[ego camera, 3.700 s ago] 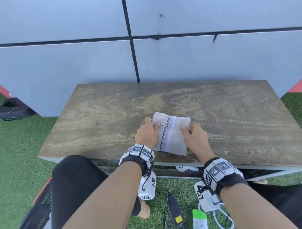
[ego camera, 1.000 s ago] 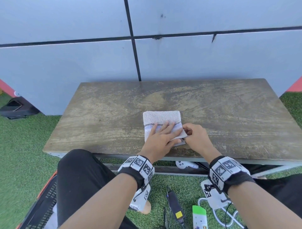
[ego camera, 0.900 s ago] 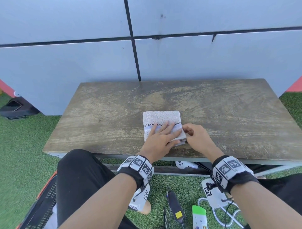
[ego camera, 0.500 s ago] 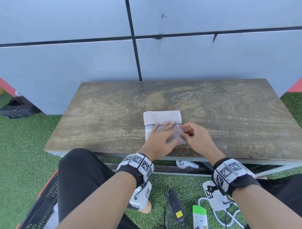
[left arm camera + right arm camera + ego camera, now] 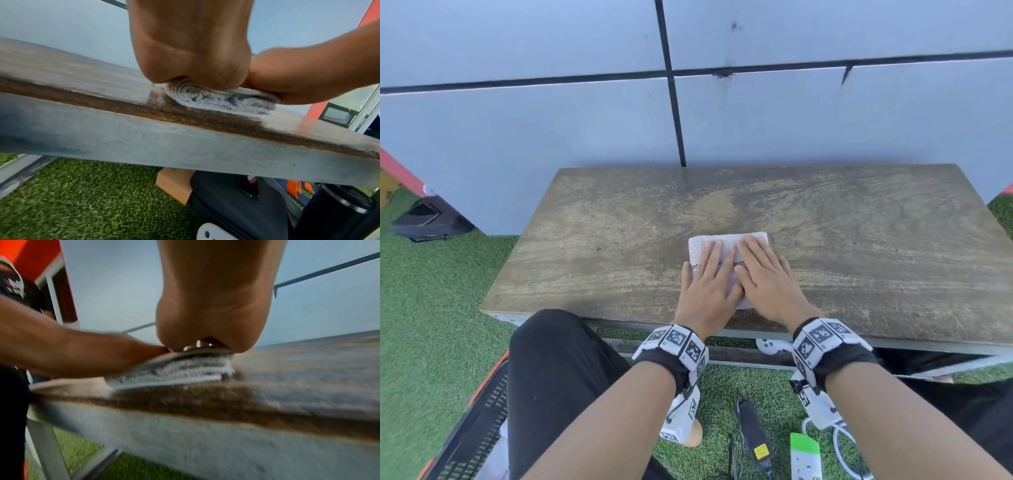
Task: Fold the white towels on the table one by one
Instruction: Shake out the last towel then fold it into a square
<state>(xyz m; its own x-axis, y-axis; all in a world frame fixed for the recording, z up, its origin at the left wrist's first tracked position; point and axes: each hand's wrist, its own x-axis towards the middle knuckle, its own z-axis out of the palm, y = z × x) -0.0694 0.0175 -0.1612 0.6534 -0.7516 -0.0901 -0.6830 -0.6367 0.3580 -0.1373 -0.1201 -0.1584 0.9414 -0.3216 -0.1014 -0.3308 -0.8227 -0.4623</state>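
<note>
Both hands lie flat, fingers straight: the left hand (image 5: 707, 286) and right hand (image 5: 767, 278) press side by side on one folded white terry towel with a black checkered stripe (image 5: 726, 241). It sits directly beneath them near the front edge of the worn wooden table (image 5: 859, 240), equally reachable by either hand. Only this one towel is visible.
</note>
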